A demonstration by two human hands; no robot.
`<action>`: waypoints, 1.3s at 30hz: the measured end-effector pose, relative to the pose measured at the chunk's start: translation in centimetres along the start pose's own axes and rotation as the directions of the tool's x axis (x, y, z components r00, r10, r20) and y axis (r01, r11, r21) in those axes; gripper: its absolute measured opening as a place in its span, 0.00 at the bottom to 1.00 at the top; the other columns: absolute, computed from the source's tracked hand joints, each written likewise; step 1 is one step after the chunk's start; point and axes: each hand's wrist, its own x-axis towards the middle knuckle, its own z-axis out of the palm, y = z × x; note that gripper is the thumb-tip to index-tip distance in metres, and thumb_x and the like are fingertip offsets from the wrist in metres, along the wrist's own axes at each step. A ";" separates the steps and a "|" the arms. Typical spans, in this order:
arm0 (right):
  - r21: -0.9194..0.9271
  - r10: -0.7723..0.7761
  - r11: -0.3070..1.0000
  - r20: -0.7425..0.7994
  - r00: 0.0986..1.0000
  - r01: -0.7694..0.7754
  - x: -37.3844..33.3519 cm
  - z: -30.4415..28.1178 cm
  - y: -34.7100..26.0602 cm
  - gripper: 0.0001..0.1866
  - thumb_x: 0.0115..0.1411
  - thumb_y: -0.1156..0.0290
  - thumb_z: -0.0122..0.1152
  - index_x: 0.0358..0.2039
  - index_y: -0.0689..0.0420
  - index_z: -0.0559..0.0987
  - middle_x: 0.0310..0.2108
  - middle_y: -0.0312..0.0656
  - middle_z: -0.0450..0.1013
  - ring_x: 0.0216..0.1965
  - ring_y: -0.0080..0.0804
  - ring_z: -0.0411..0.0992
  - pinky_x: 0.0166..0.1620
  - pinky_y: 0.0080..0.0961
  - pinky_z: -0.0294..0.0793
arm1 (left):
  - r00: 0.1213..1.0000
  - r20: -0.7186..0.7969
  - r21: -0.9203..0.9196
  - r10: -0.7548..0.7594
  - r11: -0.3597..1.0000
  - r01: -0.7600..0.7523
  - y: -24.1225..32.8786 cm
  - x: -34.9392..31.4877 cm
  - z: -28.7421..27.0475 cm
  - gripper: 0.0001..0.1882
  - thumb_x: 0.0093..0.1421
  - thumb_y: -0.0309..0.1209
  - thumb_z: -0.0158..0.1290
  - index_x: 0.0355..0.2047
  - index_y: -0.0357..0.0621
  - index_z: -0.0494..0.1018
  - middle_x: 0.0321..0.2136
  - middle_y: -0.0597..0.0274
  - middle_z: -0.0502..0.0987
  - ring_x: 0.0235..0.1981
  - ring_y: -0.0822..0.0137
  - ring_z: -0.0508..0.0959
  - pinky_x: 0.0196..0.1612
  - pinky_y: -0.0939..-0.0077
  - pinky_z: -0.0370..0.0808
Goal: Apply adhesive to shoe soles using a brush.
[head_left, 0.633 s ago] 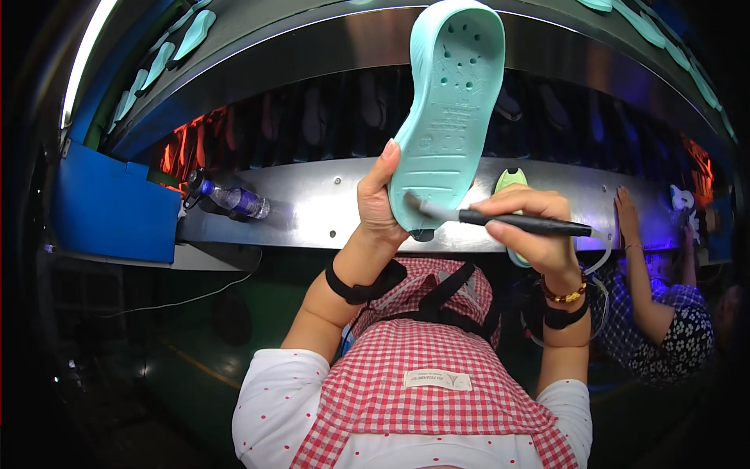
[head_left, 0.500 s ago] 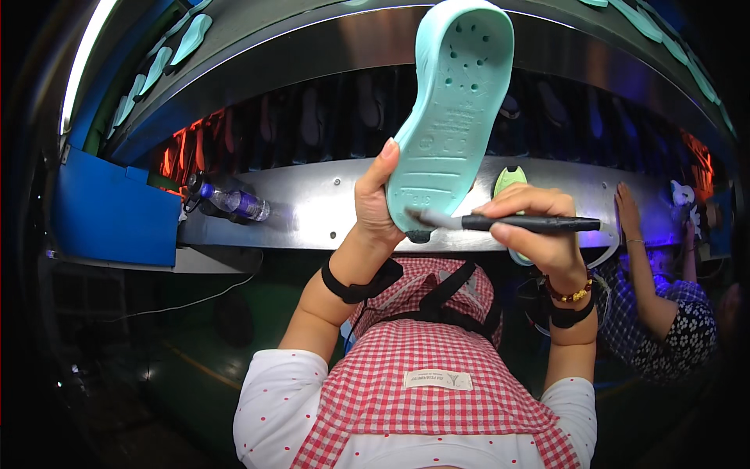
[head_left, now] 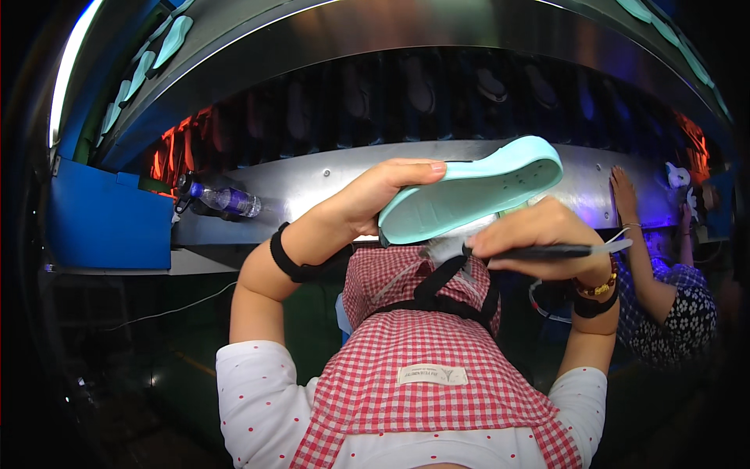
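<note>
- Sole (head_left: 473,195): aqua, held up in front of the metal ledge (head_left: 308,184), toe toward 2 o'clock and heel toward 8 o'clock; moments ago it stood with its toe near 12 o'clock
- Left hand (head_left: 379,189): closed firmly around the heel end from 9 o'clock, a fingertip along the upper edge; this grip has stayed on the heel while the sole was tipped over
- Right hand (head_left: 535,234): a narrow pinch on the brush (head_left: 547,252), bristles toward 9 o'clock, handle toward 3 o'clock
- Change: the bristles lay on the flat heel area and now sit just under the lower rim; whether they touch it, I cannot tell
- Meaning: brushing of the flat face seems broken off, with the side edge now nearer the brush
- About: from the sole, a bottle (head_left: 228,200) at 9 o'clock, a co-worker's hand (head_left: 623,191) at 3 o'clock
</note>
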 end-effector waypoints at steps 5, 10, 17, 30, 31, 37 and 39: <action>-0.174 0.059 0.984 0.162 0.985 -0.030 -0.6 0.1 0.2 0.09 0.46 0.78 0.59 0.31 0.60 0.76 0.32 0.43 0.74 0.35 0.37 0.73 0.37 0.24 0.73 | 0.989 -0.095 0.183 -0.111 0.975 0.127 -0.2 -0.1 -0.6 0.23 0.56 0.35 0.48 0.47 0.30 0.64 0.40 0.50 0.72 0.37 0.66 0.75 0.41 0.75 0.73; -0.214 0.022 0.977 0.007 1.000 -0.020 -0.5 -1.3 0.2 0.08 0.45 0.75 0.59 0.29 0.57 0.77 0.32 0.42 0.75 0.32 0.34 0.75 0.33 0.23 0.74 | 0.993 -0.088 0.116 -0.085 0.989 0.095 0.3 -0.9 -0.3 0.23 0.55 0.33 0.49 0.47 0.31 0.64 0.40 0.50 0.71 0.37 0.68 0.75 0.39 0.78 0.73; -0.298 0.044 0.953 -0.059 0.997 -0.059 -1.3 -1.7 0.0 0.09 0.45 0.77 0.59 0.30 0.58 0.76 0.33 0.42 0.74 0.34 0.36 0.74 0.35 0.25 0.73 | 0.991 -0.125 0.096 -0.050 0.993 0.062 0.0 -1.5 -1.5 0.23 0.56 0.35 0.48 0.48 0.31 0.63 0.41 0.50 0.71 0.37 0.66 0.75 0.38 0.76 0.75; 0.429 0.384 0.885 -0.455 0.804 -0.180 -0.4 4.0 4.2 0.08 0.50 0.77 0.56 0.32 0.64 0.77 0.29 0.42 0.75 0.31 0.24 0.71 0.37 0.17 0.69 | 0.993 -0.073 -0.249 0.089 0.963 -0.105 -3.3 0.9 -1.6 0.27 0.56 0.41 0.44 0.50 0.35 0.59 0.42 0.45 0.68 0.40 0.55 0.73 0.37 0.59 0.76; 0.383 0.365 0.904 -0.464 0.807 -0.189 -0.6 4.3 4.1 0.08 0.50 0.77 0.56 0.31 0.64 0.77 0.29 0.43 0.75 0.31 0.24 0.71 0.37 0.17 0.68 | 0.991 -0.090 -0.279 0.101 0.952 -0.123 -3.9 1.1 -2.1 0.27 0.55 0.41 0.43 0.50 0.35 0.58 0.42 0.43 0.68 0.40 0.52 0.73 0.38 0.54 0.75; 0.372 0.408 0.902 -0.560 0.721 -0.222 -0.4 5.3 5.3 0.08 0.49 0.77 0.56 0.31 0.65 0.77 0.29 0.43 0.75 0.30 0.23 0.71 0.35 0.17 0.68 | 0.977 -0.132 -0.362 0.168 0.909 -0.206 -4.7 1.9 -2.9 0.26 0.56 0.40 0.43 0.50 0.35 0.58 0.42 0.41 0.68 0.40 0.50 0.73 0.37 0.50 0.74; 0.265 0.330 0.943 -0.653 0.682 -0.203 -0.5 5.2 5.6 0.08 0.49 0.78 0.56 0.31 0.65 0.77 0.28 0.43 0.75 0.28 0.23 0.71 0.33 0.16 0.68 | 0.975 -0.121 -0.371 0.184 0.903 -0.217 -4.6 1.9 -3.1 0.25 0.57 0.40 0.41 0.50 0.35 0.57 0.41 0.43 0.68 0.37 0.52 0.75 0.33 0.56 0.77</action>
